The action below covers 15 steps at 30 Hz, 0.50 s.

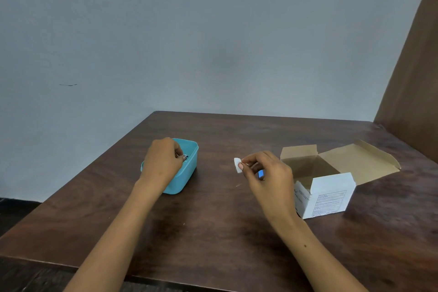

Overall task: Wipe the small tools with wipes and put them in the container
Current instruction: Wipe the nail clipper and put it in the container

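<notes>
A teal plastic container [190, 166] stands on the brown wooden table [213, 220], left of centre. My left hand [162, 163] reaches into it from above, fingers closed on a small metal tool [185, 157] whose tip shows just over the container's inside. My right hand [267, 173] hovers to the right of the container, pinching a small white wipe [237, 165] between thumb and forefinger. A bit of blue [261, 174] shows under its curled fingers; what it is cannot be told.
An open white cardboard box [329, 194] with its flaps spread stands at the right, close to my right wrist. A grey wall rises behind the table and a brown panel [412, 73] at the far right. The table's left edge runs diagonally.
</notes>
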Motion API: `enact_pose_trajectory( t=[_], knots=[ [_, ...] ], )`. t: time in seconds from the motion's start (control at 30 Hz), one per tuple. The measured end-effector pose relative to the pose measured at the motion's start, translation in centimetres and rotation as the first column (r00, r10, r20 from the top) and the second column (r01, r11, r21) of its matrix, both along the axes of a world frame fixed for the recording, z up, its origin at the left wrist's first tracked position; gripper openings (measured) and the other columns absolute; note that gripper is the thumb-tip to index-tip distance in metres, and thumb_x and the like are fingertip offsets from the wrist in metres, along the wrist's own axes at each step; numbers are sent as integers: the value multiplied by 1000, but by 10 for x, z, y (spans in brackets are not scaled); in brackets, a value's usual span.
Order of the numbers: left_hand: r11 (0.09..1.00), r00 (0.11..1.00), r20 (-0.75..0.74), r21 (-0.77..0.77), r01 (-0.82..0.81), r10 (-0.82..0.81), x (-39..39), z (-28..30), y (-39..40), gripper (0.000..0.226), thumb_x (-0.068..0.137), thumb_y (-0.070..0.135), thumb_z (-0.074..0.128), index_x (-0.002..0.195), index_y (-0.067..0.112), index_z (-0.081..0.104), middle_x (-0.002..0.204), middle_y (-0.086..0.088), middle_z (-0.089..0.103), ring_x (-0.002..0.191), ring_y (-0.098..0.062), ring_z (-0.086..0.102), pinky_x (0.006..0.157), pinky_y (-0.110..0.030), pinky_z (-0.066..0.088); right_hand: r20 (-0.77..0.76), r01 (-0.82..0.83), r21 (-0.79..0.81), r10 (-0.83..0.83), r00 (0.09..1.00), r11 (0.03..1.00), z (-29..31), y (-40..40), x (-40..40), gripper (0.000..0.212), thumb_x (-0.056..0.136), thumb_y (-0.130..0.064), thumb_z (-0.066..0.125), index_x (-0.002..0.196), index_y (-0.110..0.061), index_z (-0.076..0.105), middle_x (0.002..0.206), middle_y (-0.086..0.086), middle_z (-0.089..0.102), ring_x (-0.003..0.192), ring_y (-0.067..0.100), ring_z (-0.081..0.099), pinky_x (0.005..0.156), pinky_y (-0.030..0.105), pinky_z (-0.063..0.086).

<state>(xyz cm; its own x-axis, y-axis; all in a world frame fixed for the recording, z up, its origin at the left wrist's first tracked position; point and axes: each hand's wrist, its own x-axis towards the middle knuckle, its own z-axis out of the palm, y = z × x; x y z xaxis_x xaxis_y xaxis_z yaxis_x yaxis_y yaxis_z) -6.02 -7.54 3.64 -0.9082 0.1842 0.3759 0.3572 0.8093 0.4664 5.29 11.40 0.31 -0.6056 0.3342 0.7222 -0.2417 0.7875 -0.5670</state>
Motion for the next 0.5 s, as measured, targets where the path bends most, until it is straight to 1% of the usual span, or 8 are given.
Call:
enact_pose_trajectory(
  t=[0.13, 0.2, 0.3, 0.37, 0.43, 0.5],
  knots=[
    [1000, 999, -31, -19, -22, 22, 4, 2, 2, 13, 88, 10, 64, 94, 5, 74, 92, -11, 73, 87, -25, 66, 82, -42, 55, 0, 9, -7, -9, 1000, 1000, 1, 0, 0, 11, 77, -9, 77, 75, -16, 68, 78, -5, 67, 64, 2, 56, 61, 0, 40],
    [999, 998, -63, -15, -32, 31, 7, 3, 5, 14, 90, 11, 63, 94, 3, 73, 90, -12, 72, 84, -25, 66, 79, -40, 54, -1, 16, -7, -16, 1000, 1000, 1, 2, 1, 11, 77, -10, 76, 76, -17, 68, 78, -5, 66, 65, 3, 57, 58, 1, 39],
    [999, 988, -147, 22, -38, 41, 15, 7, 13, 15, 91, 11, 59, 91, 3, 72, 87, -11, 71, 81, -26, 64, 74, -39, 52, -29, 16, -50, -17, 999, 999, 3, 5, 2, 11, 77, -8, 76, 76, -16, 68, 78, -5, 65, 65, 3, 59, 56, 2, 39],
    [998, 974, -226, 57, -3, 16, 22, 9, 21, 15, 91, 10, 58, 85, 3, 71, 84, -10, 70, 77, -23, 61, 69, -36, 47, -64, 20, -91, -26, 998, 996, 5, 7, 2, 11, 77, -7, 75, 76, -15, 67, 77, -4, 65, 64, 2, 58, 57, 4, 41],
    [993, 957, -287, 89, 72, -44, 30, 9, 32, 13, 89, 9, 60, 82, 5, 70, 82, -8, 67, 76, -22, 59, 67, -31, 41, -87, 31, -125, -42, 995, 992, 7, 8, 3, 10, 78, -7, 75, 76, -14, 67, 76, -4, 65, 65, 3, 59, 58, 5, 42],
    [982, 945, -300, 88, 165, -132, 38, 5, 45, 11, 88, 9, 61, 82, 6, 70, 83, -6, 67, 76, -22, 59, 68, -33, 45, -93, 41, -146, -55, 994, 988, 7, 10, 4, 10, 79, -7, 74, 76, -13, 67, 76, -3, 65, 65, 6, 60, 58, 6, 42]
  ],
)
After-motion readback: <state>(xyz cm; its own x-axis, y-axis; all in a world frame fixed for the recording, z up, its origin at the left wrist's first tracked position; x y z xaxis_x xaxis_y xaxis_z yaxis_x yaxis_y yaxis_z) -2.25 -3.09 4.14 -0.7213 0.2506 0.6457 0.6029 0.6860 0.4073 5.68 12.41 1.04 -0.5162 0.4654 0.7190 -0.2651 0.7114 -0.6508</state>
